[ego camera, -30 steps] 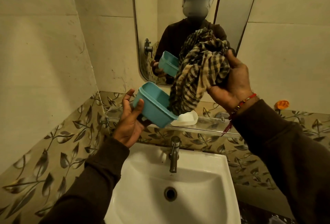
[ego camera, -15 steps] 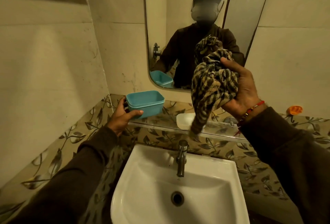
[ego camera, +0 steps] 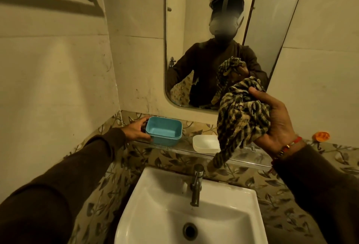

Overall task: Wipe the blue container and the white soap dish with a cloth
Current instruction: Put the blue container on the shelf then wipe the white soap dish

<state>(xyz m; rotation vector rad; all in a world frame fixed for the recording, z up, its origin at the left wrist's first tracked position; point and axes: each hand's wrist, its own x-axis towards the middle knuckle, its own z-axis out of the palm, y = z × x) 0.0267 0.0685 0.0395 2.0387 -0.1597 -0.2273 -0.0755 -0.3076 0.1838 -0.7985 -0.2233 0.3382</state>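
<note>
Container: blue container (ego camera: 163, 131) upright on glass shelf (ego camera: 242, 157), left end; likely light, rigid plastic; take by short end wall.
Left hand (ego camera: 137, 130): fingers curled loosely on its left end.
Soap dish: white soap dish (ego camera: 205, 143) just right, apart; probably light, slick.
Right hand (ego camera: 275, 121): bunches soft checked cloth (ego camera: 240, 121), tail hanging before dish.
Obstructions: tap (ego camera: 196, 184), basin (ego camera: 174, 205) below; none between.

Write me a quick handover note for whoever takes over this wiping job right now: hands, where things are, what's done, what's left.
Left hand: fingers on the left end of the blue container, which stands upright on the glass shelf.
Right hand: holds the bunched checked cloth above the shelf's right part.
White soap dish: on the shelf, just right of the container, untouched.
Done: container is back on the shelf; whether it is fully wiped cannot be judged.
Left: release the container, wipe the soap dish.
</note>
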